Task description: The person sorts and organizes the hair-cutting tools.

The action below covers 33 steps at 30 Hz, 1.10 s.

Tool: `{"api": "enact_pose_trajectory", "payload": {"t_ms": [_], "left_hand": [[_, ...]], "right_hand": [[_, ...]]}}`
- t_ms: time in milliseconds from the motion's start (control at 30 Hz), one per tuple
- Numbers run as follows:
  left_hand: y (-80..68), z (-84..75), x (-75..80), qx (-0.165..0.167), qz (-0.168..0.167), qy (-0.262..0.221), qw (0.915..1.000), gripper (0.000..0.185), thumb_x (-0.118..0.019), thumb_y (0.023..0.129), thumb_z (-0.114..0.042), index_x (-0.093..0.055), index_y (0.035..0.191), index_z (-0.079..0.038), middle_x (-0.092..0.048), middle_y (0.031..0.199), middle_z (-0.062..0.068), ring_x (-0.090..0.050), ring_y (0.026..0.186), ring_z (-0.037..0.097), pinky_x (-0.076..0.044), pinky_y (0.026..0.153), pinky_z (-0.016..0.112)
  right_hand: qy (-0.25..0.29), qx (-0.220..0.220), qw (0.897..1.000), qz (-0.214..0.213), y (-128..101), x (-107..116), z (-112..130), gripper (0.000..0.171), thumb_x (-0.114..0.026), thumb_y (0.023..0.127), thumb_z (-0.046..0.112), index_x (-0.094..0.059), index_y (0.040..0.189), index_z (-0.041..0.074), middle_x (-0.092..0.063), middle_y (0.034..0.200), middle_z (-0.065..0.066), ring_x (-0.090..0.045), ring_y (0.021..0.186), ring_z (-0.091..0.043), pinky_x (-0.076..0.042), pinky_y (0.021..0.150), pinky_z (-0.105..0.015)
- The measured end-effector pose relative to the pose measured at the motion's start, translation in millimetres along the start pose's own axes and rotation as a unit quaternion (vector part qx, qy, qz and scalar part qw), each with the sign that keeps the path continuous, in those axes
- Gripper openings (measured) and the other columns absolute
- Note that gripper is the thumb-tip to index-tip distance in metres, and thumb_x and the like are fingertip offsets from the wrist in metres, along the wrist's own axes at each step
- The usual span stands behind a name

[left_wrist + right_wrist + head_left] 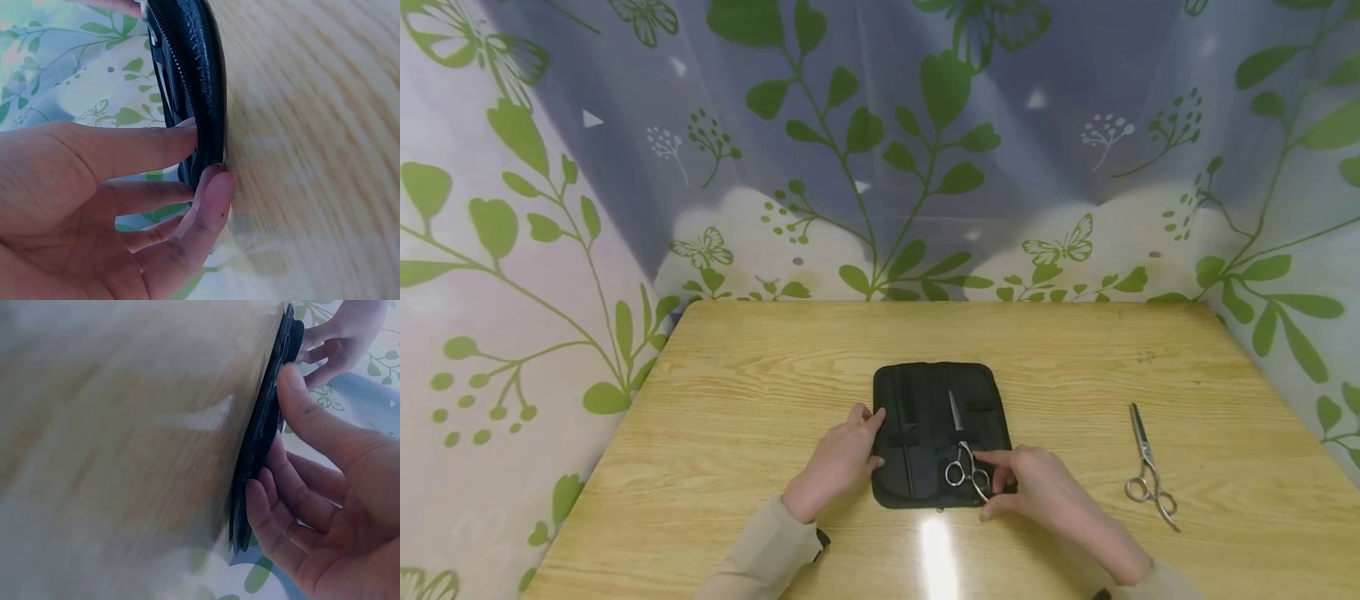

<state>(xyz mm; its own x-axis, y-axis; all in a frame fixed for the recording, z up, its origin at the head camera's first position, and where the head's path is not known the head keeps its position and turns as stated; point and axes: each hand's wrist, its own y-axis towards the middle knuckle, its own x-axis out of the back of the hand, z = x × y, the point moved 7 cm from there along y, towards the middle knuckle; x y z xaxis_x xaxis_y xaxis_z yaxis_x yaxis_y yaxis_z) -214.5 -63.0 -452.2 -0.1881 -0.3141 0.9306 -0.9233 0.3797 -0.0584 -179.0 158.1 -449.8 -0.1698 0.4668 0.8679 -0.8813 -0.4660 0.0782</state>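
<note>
A black zip case lies open and flat on the wooden table. Strapped inside it are a black comb and a pair of silver scissors. My left hand holds the case's left rim, with the fingers on the inner side and the thumb tip at the edge by the table. My right hand pinches the near right corner. Its thumb lies on top beside the scissors' handles, and its fingers curl at the case's edge.
A second pair of silver scissors lies loose on the table to the right of the case. Leaf-patterned curtains close in the table at the back and on both sides. A glare spot sits near the front edge.
</note>
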Motion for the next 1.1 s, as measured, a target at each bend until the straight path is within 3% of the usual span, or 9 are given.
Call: {"api": "enact_pose_trajectory", "payload": {"t_ms": [300,633,833,900,1100], "left_hand": [[2.3,-1.2,0.1,-0.005,0.003,0.007,1.0000,0.068,-0.080,0.087,-0.011,-0.050,0.146,0.004,-0.053,0.128,0.020,-0.048,0.067,0.015,-0.046,0.058,0.027],[0.4,-0.9,0.2,-0.006,0.004,0.008,0.9999,0.068,-0.081,0.087,-0.011,-0.050,0.145,0.005,-0.053,0.128,0.020,-0.048,0.067,0.015,-0.046,0.058,0.027],[-0.5,-1.3,0.9,-0.006,0.003,0.010,0.9999,0.067,-0.081,0.087,-0.011,-0.051,0.143,0.010,-0.052,0.131,0.020,-0.052,0.069,0.017,-0.050,0.063,0.030],[-0.8,-1.4,1.3,-0.004,0.004,0.007,1.0000,0.067,-0.081,0.087,-0.010,-0.050,0.143,0.010,-0.052,0.131,0.020,-0.051,0.069,0.017,-0.050,0.062,0.030],[-1.5,-1.7,3.1,-0.007,0.002,0.010,0.9999,0.067,-0.081,0.087,-0.010,-0.050,0.142,0.011,-0.052,0.129,0.020,-0.051,0.068,0.017,-0.051,0.062,0.030]], "right_hand": [[0.009,-0.009,1.000,0.002,5.9,1.2,-4.8,0.043,-0.085,0.080,0.023,-0.074,0.117,0.004,-0.059,0.066,0.019,-0.045,0.057,0.008,-0.041,0.054,-0.019],[0.002,-0.009,1.000,-0.006,9.0,2.3,-2.9,0.048,-0.086,0.080,0.026,-0.072,0.118,0.000,-0.060,0.066,0.018,-0.046,0.056,0.007,-0.041,0.052,-0.018],[-0.005,-0.039,0.999,-0.015,14.0,4.0,-5.7,0.026,-0.089,0.076,0.028,-0.068,0.086,0.014,-0.061,0.065,0.016,-0.049,0.057,0.004,-0.042,0.055,-0.021],[-0.006,-0.043,0.999,-0.009,15.7,3.5,-6.3,0.026,-0.089,0.077,0.028,-0.064,0.077,0.019,-0.060,0.063,0.016,-0.048,0.056,0.003,-0.041,0.056,-0.022],[0.026,-0.050,0.998,0.023,20.5,-0.4,-4.6,0.024,-0.085,0.081,0.025,-0.064,0.070,0.021,-0.061,0.058,0.017,-0.049,0.053,0.002,-0.039,0.056,-0.022]]}}
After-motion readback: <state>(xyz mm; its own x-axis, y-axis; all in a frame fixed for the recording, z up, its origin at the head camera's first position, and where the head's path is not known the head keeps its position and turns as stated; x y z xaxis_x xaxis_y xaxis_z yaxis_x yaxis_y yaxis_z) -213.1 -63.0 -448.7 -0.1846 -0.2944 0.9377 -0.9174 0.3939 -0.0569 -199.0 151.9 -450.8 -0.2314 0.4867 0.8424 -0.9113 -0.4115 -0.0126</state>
